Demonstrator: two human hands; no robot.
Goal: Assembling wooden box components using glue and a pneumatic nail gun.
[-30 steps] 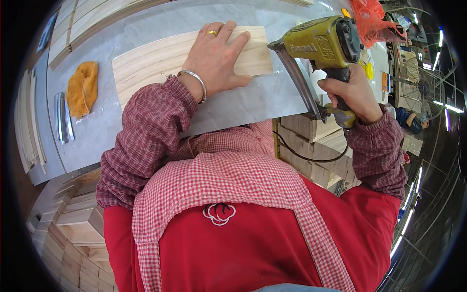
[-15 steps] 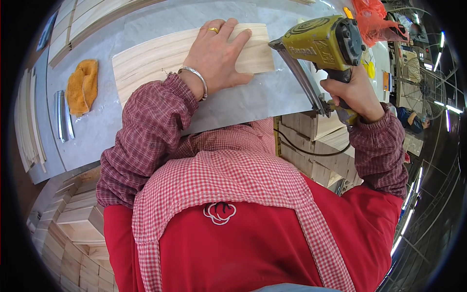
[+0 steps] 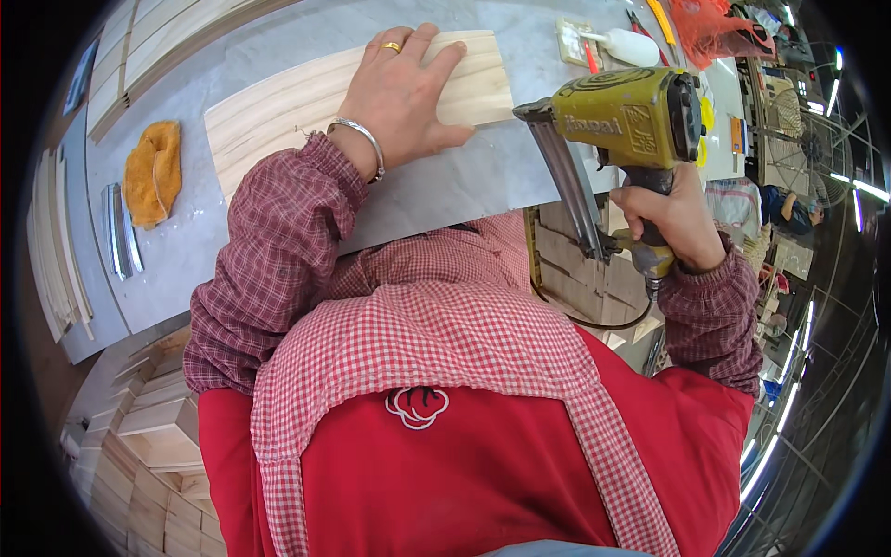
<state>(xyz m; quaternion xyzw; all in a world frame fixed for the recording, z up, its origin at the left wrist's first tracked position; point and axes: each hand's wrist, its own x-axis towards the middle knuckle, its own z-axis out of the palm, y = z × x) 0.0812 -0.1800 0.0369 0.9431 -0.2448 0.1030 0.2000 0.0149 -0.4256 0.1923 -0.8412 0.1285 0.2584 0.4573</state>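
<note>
My left hand (image 3: 401, 93) lies flat, fingers spread, on a pale wooden panel (image 3: 278, 107) that rests on the grey worktop (image 3: 186, 251). My right hand (image 3: 673, 218) grips the handle of a yellow-green pneumatic nail gun (image 3: 617, 125). The gun is held off the panel, to the right of its right end, its long magazine slanting down toward me. An air hose (image 3: 594, 320) hangs from the handle's base.
An orange cloth (image 3: 153, 172) and a shiny metal strip (image 3: 119, 232) lie at the left of the worktop. Wooden slats (image 3: 139, 46) line the far edge. A white glue bottle (image 3: 631, 46) and small tools lie at the far right. Stacked wooden pieces (image 3: 139, 436) stand lower left.
The nail gun has swung away from the panel's right end, to the right and toward me. My left hand has stayed pressed on the panel.
</note>
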